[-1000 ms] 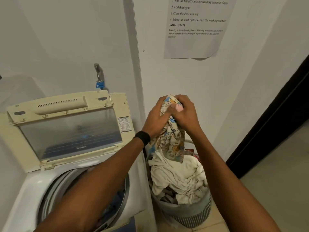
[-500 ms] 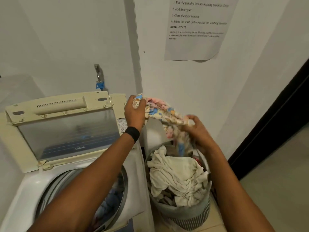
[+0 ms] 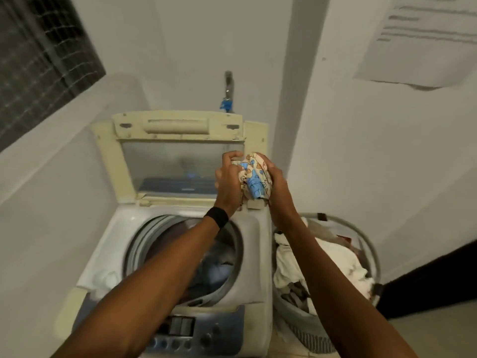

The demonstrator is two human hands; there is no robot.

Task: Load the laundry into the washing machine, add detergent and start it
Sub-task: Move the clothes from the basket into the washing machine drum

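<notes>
Left hand (image 3: pixel 228 182) and right hand (image 3: pixel 277 187) both grip a bunched printed cloth (image 3: pixel 254 177), fingers curled round it from either side, with a black band (image 3: pixel 216 217) on the left wrist. Nearest the camera is the washer's (image 3: pixel 258 267) panel (image 3: pixel 201 332) of buttons and knobs. Behind it the drum (image 3: pixel 139 244) lies open under the left forearm, with blurred clothes (image 3: pixel 219 270) inside, perhaps blue and grey. Just right of the washer stands a basket (image 3: pixel 361 239) heaped with white laundry (image 3: pixel 338 257); the right forearm crosses above it. The cloth is held in the air over the washer's rear right corner, in front of the right edge of the raised lid (image 3: pixel 165 166). Behind the lid a tap (image 3: pixel 228 86) juts from the wall. Farther up, a paper (image 3: pixel 423 40) hangs at right, its print too blurred to read, and a meshed window (image 3: pixel 38 60) sits at left.
</notes>
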